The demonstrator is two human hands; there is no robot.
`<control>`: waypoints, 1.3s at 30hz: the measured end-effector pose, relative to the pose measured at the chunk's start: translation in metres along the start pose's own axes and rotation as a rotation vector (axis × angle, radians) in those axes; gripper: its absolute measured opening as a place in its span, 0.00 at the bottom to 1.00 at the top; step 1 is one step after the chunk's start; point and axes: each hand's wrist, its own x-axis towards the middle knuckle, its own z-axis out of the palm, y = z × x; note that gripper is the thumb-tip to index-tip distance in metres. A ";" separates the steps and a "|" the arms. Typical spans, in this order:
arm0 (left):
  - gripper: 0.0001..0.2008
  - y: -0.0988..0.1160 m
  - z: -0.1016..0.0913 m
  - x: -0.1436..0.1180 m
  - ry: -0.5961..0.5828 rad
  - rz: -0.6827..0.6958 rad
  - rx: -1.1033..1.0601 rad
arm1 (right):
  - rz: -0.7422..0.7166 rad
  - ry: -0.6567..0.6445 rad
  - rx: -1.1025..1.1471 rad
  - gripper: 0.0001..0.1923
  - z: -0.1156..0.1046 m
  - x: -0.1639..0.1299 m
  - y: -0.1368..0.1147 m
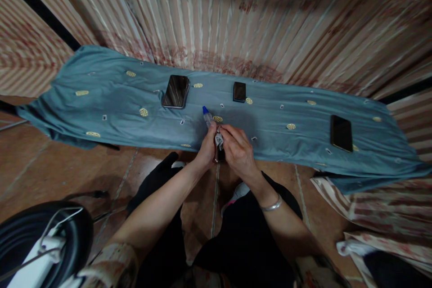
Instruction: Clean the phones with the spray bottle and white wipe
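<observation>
Close together at the front edge of the cloth-covered bench are my two hands. My left hand [206, 147] is closed, and a small clear bottle with a blue cap [208, 118] sticks out beyond its thumb. Fingers of my right hand [239, 147] are bent around a crumpled grey-white cloth or tissue [219, 138]. Between the palms shows a dark, shiny, flat object [221, 155] with a reddish-brown edge, perhaps a phone; most of it is hidden. Beyond the hands lies a small black square object [239, 92].
A dark phone [176, 92] lies left on the blue-green cloth [114, 108], another phone [341, 133] far right. Pleated curtains [209, 18] hang behind. At lower left are a black coiled hose [76, 229] and a white power strip [37, 261] on the tiled floor.
</observation>
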 end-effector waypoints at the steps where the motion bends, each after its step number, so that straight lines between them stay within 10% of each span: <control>1: 0.19 -0.001 0.000 0.000 -0.013 0.006 0.002 | 0.019 -0.002 -0.001 0.21 -0.001 0.001 0.003; 26: 0.27 0.035 0.003 0.002 0.047 0.023 -0.021 | 0.251 -0.105 0.125 0.19 0.006 -0.012 0.023; 39: 0.32 0.038 0.000 0.009 0.053 0.002 -0.095 | -0.191 0.027 0.012 0.23 -0.001 -0.012 -0.008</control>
